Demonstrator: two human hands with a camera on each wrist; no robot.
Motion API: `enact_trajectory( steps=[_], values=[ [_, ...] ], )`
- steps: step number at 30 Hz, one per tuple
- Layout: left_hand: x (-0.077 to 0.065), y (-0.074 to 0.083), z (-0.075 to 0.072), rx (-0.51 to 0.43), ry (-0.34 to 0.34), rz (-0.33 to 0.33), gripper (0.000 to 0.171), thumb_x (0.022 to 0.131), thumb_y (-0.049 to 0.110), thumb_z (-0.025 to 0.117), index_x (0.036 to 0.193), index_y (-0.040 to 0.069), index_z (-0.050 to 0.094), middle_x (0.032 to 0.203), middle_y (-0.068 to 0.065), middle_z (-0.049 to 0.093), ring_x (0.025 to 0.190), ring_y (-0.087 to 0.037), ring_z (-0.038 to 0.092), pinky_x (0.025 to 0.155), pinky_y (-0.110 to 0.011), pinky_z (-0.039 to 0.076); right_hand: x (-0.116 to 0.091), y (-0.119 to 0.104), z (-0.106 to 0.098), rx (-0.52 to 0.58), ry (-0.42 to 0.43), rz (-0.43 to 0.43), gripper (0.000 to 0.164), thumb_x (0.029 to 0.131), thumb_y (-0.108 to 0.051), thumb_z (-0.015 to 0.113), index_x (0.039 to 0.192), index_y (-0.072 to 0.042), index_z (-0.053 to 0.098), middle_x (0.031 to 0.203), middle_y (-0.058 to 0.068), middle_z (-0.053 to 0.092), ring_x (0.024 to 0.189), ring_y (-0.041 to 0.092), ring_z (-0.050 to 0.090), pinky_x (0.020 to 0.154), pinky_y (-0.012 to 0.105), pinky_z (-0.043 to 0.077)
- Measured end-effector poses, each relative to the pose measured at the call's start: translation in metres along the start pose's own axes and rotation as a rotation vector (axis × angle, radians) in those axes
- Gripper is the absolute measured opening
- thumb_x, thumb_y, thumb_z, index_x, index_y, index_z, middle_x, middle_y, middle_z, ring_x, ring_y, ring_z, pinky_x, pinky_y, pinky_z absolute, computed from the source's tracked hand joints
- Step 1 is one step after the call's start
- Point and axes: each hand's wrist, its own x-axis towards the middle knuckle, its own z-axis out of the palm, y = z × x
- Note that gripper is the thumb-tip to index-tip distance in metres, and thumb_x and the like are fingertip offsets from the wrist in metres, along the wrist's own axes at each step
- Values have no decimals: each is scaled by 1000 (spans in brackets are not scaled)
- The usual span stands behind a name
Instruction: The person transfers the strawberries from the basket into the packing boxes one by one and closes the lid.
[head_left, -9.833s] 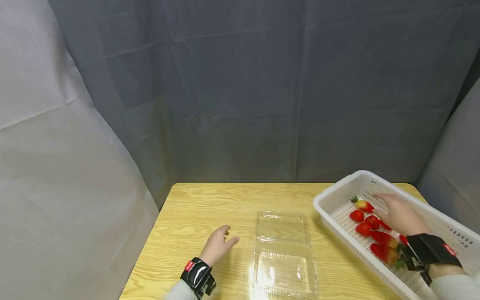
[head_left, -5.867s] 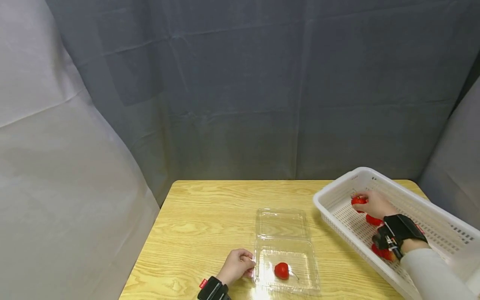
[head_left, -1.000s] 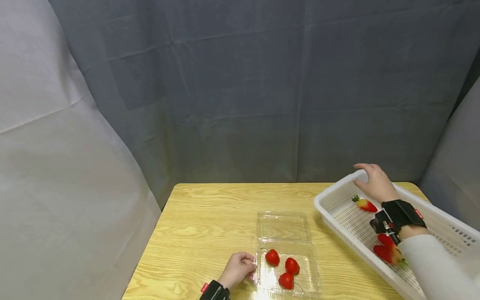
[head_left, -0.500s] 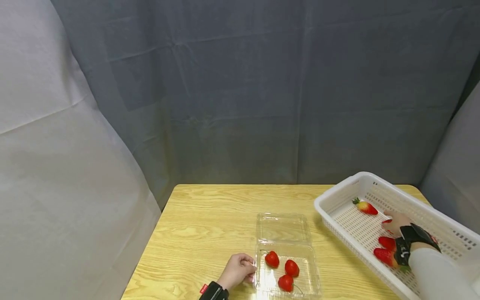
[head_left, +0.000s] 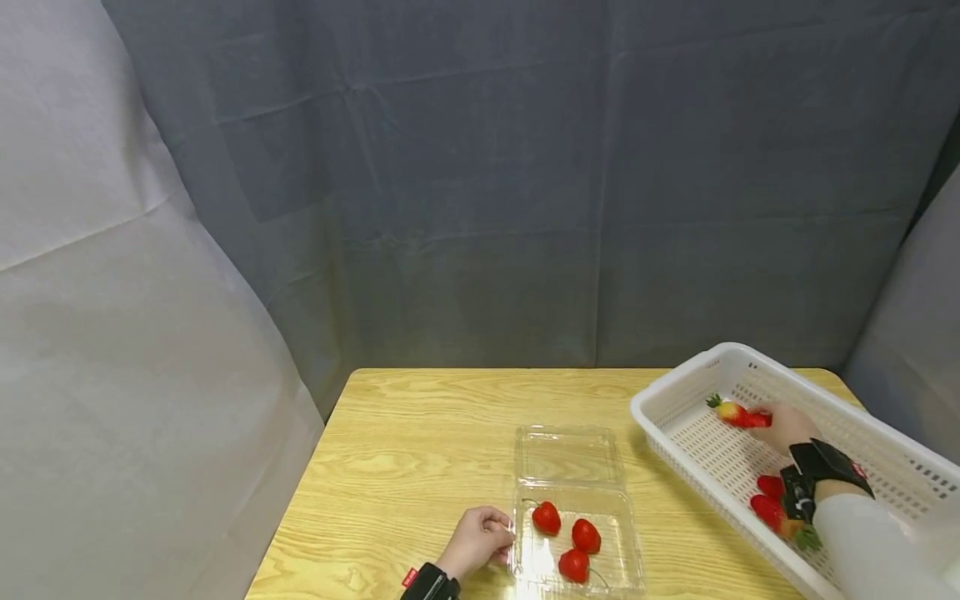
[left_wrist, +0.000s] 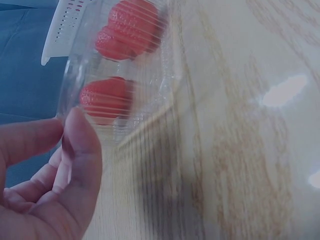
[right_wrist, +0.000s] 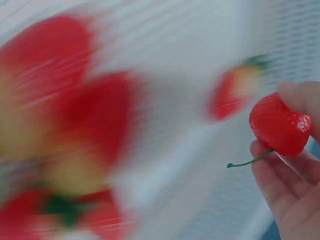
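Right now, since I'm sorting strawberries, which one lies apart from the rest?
The strawberry at the far end of the white basket, nearest the cherry in the right hand; the other strawberries cluster nearer the sleeve.

This looks like a screened-off recording booth, the kind set up in a lab or studio (which of the two, I can't tell). A creased dark grey cloth (head_left: 465,183) hangs behind a wood-grain table (head_left: 420,442), with a paler left sheet (head_left: 135,350) and right sheet (head_left: 918,325) flanking it. A black wrist strap (head_left: 831,465) carrying a small device suggests filming equipment.
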Motion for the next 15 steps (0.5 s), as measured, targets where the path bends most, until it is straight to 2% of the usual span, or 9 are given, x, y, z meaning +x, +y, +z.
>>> enact_trajectory(
  steps=[1, 2, 5, 8, 11, 13, 15],
  values=[
    [0, 0, 0, 3, -2, 1, 15, 75, -8, 63, 89, -8, 57, 63, -2, 56, 47, -8, 52, 45, -21, 52, 3, -12, -7, 14, 30, -45, 38, 78, -8, 66, 106, 15, 53, 99, 37, 52, 82, 45, 51, 71, 55, 48],
    [0, 0, 0, 6, -3, 2, 15, 75, -8, 63, 89, -8, 57, 63, -2, 56, 47, -8, 52, 45, -22, 53, 6, -26, -15, 36, 56, -88, 40, 81, -11, 65, 109, 13, 53, 102, 36, 52, 84, 45, 52, 73, 52, 50],
    [0, 0, 0, 19, -4, 1, 15, 76, -7, 62, 90, -9, 57, 63, -3, 57, 48, -9, 52, 47, -25, 54, 6, -78, -40, 163, 68, -187, 44, 86, -20, 63, 119, 7, 51, 110, 31, 52, 89, 40, 52, 72, 29, 55],
    [1, 1, 1, 24, -1, 4, 15, 76, -7, 63, 90, -8, 57, 64, -3, 57, 48, -9, 52, 47, -26, 54, -1, -130, -54, 294, 42, -302, 44, 86, -21, 63, 122, 1, 52, 113, 23, 55, 93, 29, 54, 67, 10, 48],
    [1, 2, 1, 18, -3, 5, 15, 76, -7, 63, 90, -8, 57, 63, -3, 56, 47, -8, 52, 45, -22, 52, -13, -174, -49, 411, -20, -423, 41, 84, -15, 66, 121, 0, 54, 111, 19, 58, 91, 17, 57, 70, 14, 51],
    [2, 2, 2, 11, -8, 3, 15, 76, -6, 63, 90, -8, 57, 63, -3, 56, 47, -8, 52, 44, -20, 51, -21, -198, -36, 441, -62, -503, 39, 83, -12, 67, 118, -1, 56, 108, 15, 61, 87, 10, 58, 72, 19, 52],
    [3, 2, 2, 5, -12, 1, 15, 76, -6, 63, 90, -8, 57, 63, -3, 56, 47, -7, 52, 44, -18, 50, -29, -215, -19, 442, -127, -564, 37, 83, -14, 67, 116, -1, 58, 105, 12, 62, 86, 9, 58, 74, 24, 53]
  ],
)
